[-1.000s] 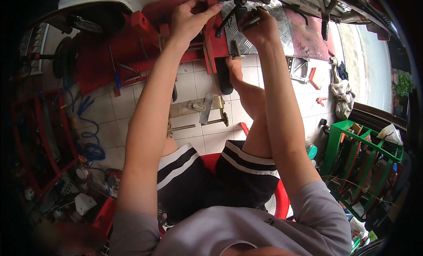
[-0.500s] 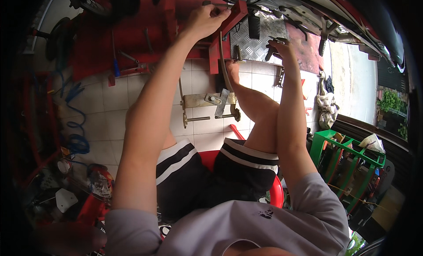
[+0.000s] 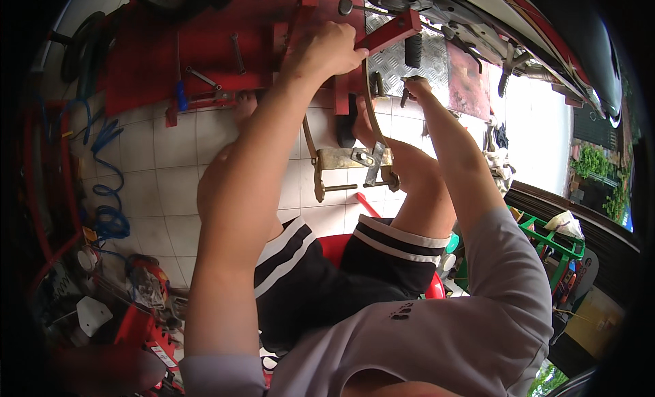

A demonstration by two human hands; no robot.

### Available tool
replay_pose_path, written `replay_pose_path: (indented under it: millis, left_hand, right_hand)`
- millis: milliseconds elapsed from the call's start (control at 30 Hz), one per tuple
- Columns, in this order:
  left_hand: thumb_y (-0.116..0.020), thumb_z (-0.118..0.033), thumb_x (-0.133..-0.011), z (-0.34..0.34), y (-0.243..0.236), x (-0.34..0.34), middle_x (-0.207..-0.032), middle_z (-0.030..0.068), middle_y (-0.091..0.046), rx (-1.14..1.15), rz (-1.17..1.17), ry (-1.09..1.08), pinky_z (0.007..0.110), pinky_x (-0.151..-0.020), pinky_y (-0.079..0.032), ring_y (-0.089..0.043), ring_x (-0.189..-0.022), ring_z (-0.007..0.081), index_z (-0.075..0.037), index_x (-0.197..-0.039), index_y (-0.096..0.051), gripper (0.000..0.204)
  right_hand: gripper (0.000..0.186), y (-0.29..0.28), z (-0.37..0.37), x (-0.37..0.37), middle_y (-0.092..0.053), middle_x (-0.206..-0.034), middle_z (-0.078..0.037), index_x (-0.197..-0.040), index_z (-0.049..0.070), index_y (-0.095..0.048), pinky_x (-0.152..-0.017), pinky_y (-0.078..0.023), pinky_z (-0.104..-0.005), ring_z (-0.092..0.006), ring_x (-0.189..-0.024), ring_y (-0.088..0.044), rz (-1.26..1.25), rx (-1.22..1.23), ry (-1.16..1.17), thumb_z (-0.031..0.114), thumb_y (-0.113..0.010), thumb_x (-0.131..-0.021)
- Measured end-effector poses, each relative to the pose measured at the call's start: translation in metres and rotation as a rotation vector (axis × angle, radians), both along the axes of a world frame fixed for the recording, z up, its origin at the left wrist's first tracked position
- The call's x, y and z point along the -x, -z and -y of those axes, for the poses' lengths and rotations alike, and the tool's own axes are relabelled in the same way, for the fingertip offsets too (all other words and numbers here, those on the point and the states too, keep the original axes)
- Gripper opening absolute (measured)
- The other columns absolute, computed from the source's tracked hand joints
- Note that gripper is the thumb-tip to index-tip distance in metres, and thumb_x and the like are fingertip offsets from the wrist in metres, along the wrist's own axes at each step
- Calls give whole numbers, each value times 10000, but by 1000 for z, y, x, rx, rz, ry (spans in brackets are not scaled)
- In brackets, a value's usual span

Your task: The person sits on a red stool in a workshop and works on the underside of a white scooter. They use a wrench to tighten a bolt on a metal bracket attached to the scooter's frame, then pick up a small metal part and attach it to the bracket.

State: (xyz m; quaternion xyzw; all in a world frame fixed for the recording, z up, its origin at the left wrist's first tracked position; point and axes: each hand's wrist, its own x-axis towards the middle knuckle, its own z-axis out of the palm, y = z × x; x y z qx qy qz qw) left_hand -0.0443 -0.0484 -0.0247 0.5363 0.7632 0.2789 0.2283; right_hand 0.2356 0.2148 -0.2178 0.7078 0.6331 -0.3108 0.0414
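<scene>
My left hand (image 3: 329,50) is closed around the near end of a red metal bar (image 3: 392,34), at the red bench's edge. Below it hangs a metal bracket (image 3: 334,159) with two long curved arms, a bolted plate and threaded rods, over the tiled floor between my knees. My right hand (image 3: 417,87) is closed on a small dark object (image 3: 404,98) beside a silver checkered plate (image 3: 433,62); its kind is too small to tell. The underside of a motorcycle (image 3: 471,28) is above that plate. My left fingers are partly hidden behind the hand.
On the red bench (image 3: 150,69) lie wrenches (image 3: 238,53) and a blue-handled screwdriver (image 3: 181,96). A coiled blue hose (image 3: 109,219) lies on the floor at left. A green rack (image 3: 556,240) with tools stands at right. I sit on a red stool (image 3: 435,286).
The bracket and red bar have shifted right in view. My left hand has moved from the bar's upper end down to its near end. My right hand has shifted slightly down and left.
</scene>
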Motion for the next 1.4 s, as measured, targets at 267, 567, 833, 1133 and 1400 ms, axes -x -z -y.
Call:
replay_pose_path:
  millis: [267, 567, 833, 1133, 1400]
  left_hand:
    - [-677, -366, -869, 14, -8, 0, -961, 200, -708, 134, -36, 49, 483, -838, -546, -691, -927, 377, -12, -1022, -686, 385]
    - [-668, -341, -883, -8, -10, -23, -920, 193, -706, 87, -9, 150, 467, -811, -538, -686, -904, 368, -17, -996, -688, 344]
    - [-659, -263, -898, 18, 6, -1, -826, 172, -703, -32, -4, 188, 397, -722, -531, -691, -776, 302, -5, -991, -678, 275]
    - [-643, -226, -915, 62, -6, -7, -812, 122, -712, -236, 120, 121, 346, -713, -535, -682, -750, 218, -19, -1032, -686, 241]
    - [-681, -208, -878, 131, -27, -75, -975, 139, -722, -103, 292, 186, 373, -822, -538, -693, -917, 258, -23, -1099, -685, 289]
  right_hand:
    - [365, 41, -8, 8, -723, -1028, -147, -1117, 221, -723, -876, -539, -406, -305, -1002, -687, 119, -239, -393, 336, -733, -772]
    - [571, 23, -49, -27, -714, -774, -76, -1254, 217, -643, -597, -567, -303, -151, -665, -686, 250, -175, -616, 382, -811, -734]
    - [501, -153, 59, 31, -720, -944, -178, -1203, 115, -665, -809, -559, -402, -307, -896, -702, 247, -286, -986, 422, -707, -809]
    - [355, -252, 275, 6, -692, -949, -141, -1182, 5, -621, -687, -475, -285, -138, -788, -601, -716, 49, -475, 212, -681, -899]
    - [543, -195, 288, 2, -620, -1104, -83, -1330, 58, -535, -782, -476, -281, -141, -951, -591, -867, 146, -503, 209, -743, -851]
